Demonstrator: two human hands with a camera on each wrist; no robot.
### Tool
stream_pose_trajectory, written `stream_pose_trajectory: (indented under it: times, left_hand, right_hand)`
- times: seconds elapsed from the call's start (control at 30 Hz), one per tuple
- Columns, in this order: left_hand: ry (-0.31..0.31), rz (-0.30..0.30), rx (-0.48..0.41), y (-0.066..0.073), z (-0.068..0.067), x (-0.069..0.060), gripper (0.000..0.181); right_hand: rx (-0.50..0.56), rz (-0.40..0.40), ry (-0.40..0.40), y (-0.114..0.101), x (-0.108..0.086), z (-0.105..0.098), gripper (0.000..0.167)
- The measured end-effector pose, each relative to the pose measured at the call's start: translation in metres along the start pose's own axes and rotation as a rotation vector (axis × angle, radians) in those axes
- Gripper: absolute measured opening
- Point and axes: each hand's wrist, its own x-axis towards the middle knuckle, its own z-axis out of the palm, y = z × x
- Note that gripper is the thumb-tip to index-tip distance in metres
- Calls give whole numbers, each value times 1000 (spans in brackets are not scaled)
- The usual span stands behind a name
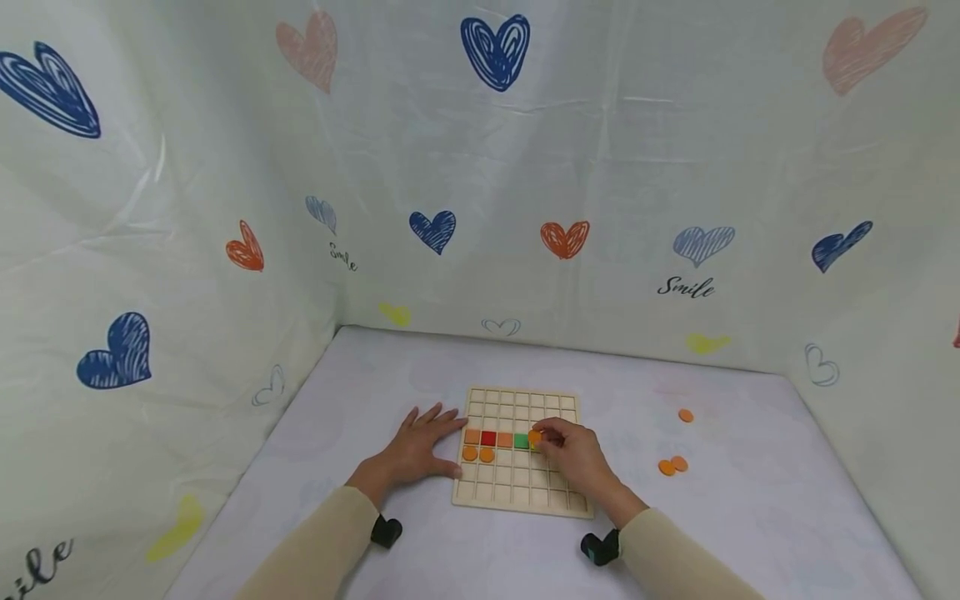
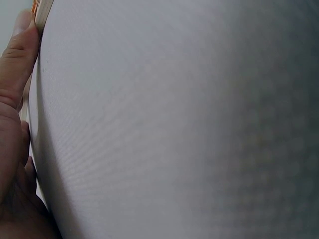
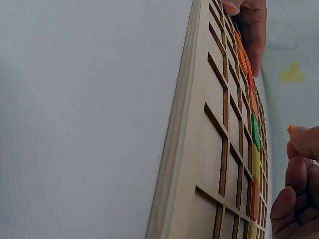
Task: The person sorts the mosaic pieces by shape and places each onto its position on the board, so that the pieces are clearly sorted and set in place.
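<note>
A wooden grid board (image 1: 517,497) lies on the table. My left hand (image 1: 412,450) rests with spread fingers against its left edge, thumb and fingertips touching it. Across one row run square tiles, among them a red tile (image 1: 488,438) and a green tile (image 1: 521,442). Two orange discs (image 1: 487,455) sit in the row below, at the left. Over the board, my right hand (image 1: 576,457) pinches another orange disc (image 1: 535,436) near a yellow tile (image 3: 256,164). Only a sliver of that disc shows in the right wrist view, and it looks raised off the grid.
Three loose orange discs lie on the table right of the board: a single disc (image 1: 686,415) farther back and two touching discs (image 1: 667,468) nearer. A pale cloth covers the table (image 1: 750,517). Behind and at the sides hangs a curtain (image 1: 600,167) printed with hearts.
</note>
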Motion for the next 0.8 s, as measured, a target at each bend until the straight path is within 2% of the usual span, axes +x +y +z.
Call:
stream_pose_trajectory:
  times: [0.4, 0.57, 0.8]
  left_hand:
    - [-8, 6, -13, -1, 1, 0, 92]
    - [-7, 9, 0, -1, 2, -1, 92]
    - [-5, 12, 4, -3, 2, 2, 92]
  right_hand:
    - [31, -19, -37, -6, -2, 17, 20]
    - [17, -51, -60, -9, -2, 23, 21]
    - [-22, -53, -85, -15, -3, 29, 19]
